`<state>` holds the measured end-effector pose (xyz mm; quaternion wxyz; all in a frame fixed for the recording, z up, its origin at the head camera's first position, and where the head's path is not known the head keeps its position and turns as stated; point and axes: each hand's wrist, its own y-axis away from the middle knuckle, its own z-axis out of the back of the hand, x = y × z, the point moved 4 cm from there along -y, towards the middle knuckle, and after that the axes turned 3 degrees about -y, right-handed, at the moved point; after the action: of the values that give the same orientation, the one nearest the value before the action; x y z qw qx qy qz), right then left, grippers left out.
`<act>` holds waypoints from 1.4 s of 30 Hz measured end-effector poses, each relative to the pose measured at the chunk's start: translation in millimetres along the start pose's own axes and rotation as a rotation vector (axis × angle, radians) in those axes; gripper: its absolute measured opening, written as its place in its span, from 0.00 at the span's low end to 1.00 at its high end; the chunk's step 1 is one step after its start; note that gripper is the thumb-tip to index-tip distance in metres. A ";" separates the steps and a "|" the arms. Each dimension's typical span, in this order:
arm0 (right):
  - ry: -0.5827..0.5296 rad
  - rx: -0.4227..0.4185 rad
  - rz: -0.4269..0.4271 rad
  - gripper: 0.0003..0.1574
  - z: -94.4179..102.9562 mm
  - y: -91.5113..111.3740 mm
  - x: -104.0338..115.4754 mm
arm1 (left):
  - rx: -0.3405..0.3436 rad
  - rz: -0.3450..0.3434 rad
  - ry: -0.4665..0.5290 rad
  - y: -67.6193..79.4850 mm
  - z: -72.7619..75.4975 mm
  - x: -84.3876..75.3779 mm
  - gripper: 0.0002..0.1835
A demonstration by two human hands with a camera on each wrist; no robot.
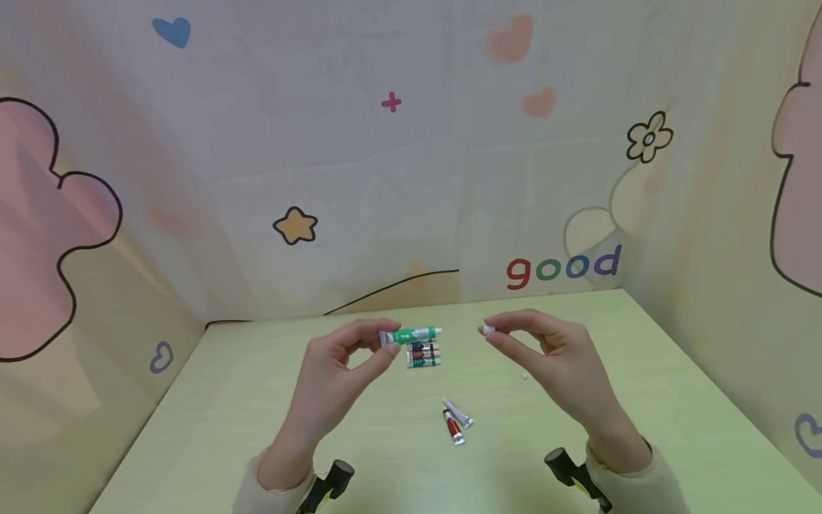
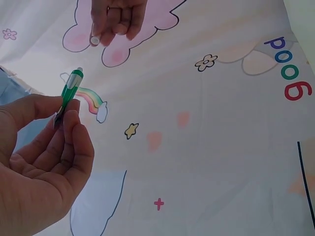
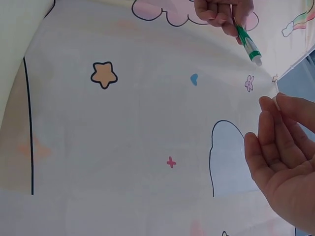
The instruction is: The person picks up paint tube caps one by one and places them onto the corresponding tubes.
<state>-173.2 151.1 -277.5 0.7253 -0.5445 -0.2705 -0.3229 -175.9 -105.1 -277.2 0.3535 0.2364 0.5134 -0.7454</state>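
In the head view my left hand (image 1: 343, 375) pinches a green paint tube (image 1: 416, 334) by its flat crimped end, between thumb and fingertips. The tube's narrow white nozzle points right, towards the other hand, with no cap on it. A small white cap (image 1: 489, 329) is held between the thumb and fingertip of my right hand (image 1: 559, 357). A gap separates cap and nozzle. The left wrist view shows the same green tube (image 2: 72, 88) in the fingers; in the right wrist view the cap is mostly hidden by the right hand (image 3: 285, 147).
Behind and below the held tube, several paint tubes (image 1: 424, 356) lie side by side on the pale table (image 1: 257, 421). Nearer, a red tube (image 1: 453, 427) lies against a white-silver tube (image 1: 458, 412). A tiny white piece (image 1: 524, 376) rests left of the right hand. Printed cloth walls surround the table.
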 end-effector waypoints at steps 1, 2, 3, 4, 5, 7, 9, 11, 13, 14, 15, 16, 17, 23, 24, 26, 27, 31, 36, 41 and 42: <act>0.004 0.006 0.000 0.10 -2.0 0.1 0.2 | 0.004 -0.003 0.003 0.5 -1.7 -0.4 0.11; 0.010 0.011 0.001 0.10 -4.2 0.4 0.5 | 0.008 -0.005 0.001 0.9 -3.2 -0.4 0.11; 0.020 0.018 0.004 0.10 -6.2 0.6 0.7 | 0.012 -0.007 0.006 1.2 -4.5 -0.6 0.11; 0.021 0.020 0.008 0.11 -8.3 0.9 0.9 | 0.016 -0.009 0.009 1.5 -5.4 -0.8 0.11; 0.020 0.025 0.013 0.11 -10.4 1.2 1.1 | 0.019 -0.011 0.014 1.8 -6.0 -0.9 0.11; 0.015 0.034 0.022 0.11 -14.5 1.9 1.5 | 0.023 -0.010 0.017 2.3 -6.5 -0.8 0.12; 0.003 0.043 0.027 0.11 -18.5 2.9 1.2 | 0.023 -0.003 0.015 3.0 -6.7 -0.9 0.11; -0.012 0.049 0.031 0.12 -21.6 4.1 0.9 | 0.025 0.006 0.016 4.2 -7.5 -0.6 0.11; -0.019 0.047 0.038 0.12 -23.6 5.1 0.3 | 0.030 0.013 0.019 5.4 -8.8 -0.8 0.11; -0.019 0.044 0.041 0.12 -24.2 5.6 -0.2 | 0.033 0.015 0.022 5.9 -9.4 -1.2 0.12; -0.020 0.042 0.044 0.13 -24.5 6.0 -0.4 | 0.037 0.017 0.021 6.6 -9.9 -1.4 0.12; -0.017 0.039 0.051 0.13 -24.7 6.3 -0.2 | 0.039 0.018 0.020 7.1 -10.3 -1.6 0.12; -0.016 0.035 0.056 0.13 -24.8 6.3 0.0 | 0.041 0.017 0.018 7.5 -10.6 -2.1 0.12; -0.008 0.032 0.128 0.15 -27.1 5.7 1.2 | 0.045 0.012 0.014 8.1 -11.5 -2.8 0.12; -0.001 0.034 0.142 0.15 -27.7 5.6 0.9 | 0.047 0.011 0.014 8.2 -11.8 -2.9 0.12; 0.007 0.039 0.159 0.15 -28.6 5.6 -0.4 | 0.049 0.014 0.012 8.4 -12.2 -3.1 0.12; 0.008 0.042 0.166 0.15 -28.9 5.6 -1.1 | 0.050 0.015 0.011 8.5 -12.5 -3.1 0.11; 0.003 0.046 0.188 0.15 -29.4 5.8 -2.0 | 0.058 0.020 0.004 8.7 -13.1 -4.2 0.11; 0.021 0.054 0.214 0.18 -30.4 5.7 3.9 | 0.070 0.025 -0.008 8.1 -14.4 -3.9 0.11; 0.042 0.060 0.267 0.18 -32.6 4.0 22.8 | 0.071 0.032 -0.023 8.9 -14.0 -3.7 0.11; 0.040 0.063 0.286 0.19 -33.0 3.5 26.5 | 0.072 0.032 -0.024 9.1 -13.9 -3.8 0.11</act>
<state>-152.1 115.3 -268.5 0.7860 -0.5477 -0.1856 -0.2184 -166.6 -93.1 -284.9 0.3629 0.2482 0.4781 -0.7603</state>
